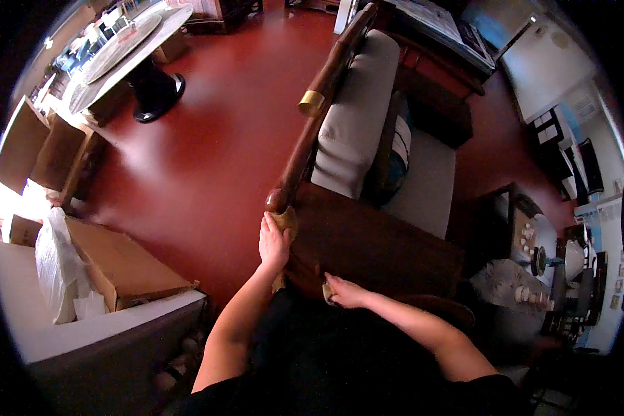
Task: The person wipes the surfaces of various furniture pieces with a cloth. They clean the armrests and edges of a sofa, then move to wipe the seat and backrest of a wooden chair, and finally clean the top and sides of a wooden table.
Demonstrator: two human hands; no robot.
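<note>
A dark wooden sofa with a wide side panel stands right in front of me. Its rounded back rail runs away from me and carries a brass-coloured band. My left hand is closed on a yellowish-brown cloth, pressed against the near end of that rail. Lower and to the right, my right hand pinches a pale tan piece of cloth beside the panel's near edge. Whether the two cloth parts are one piece, I cannot tell.
Grey cushions and a dark patterned pillow lie on the sofa. At left, a cardboard box and a white plastic bag sit on a pale ledge. A round table stands far left; a tea table is at right.
</note>
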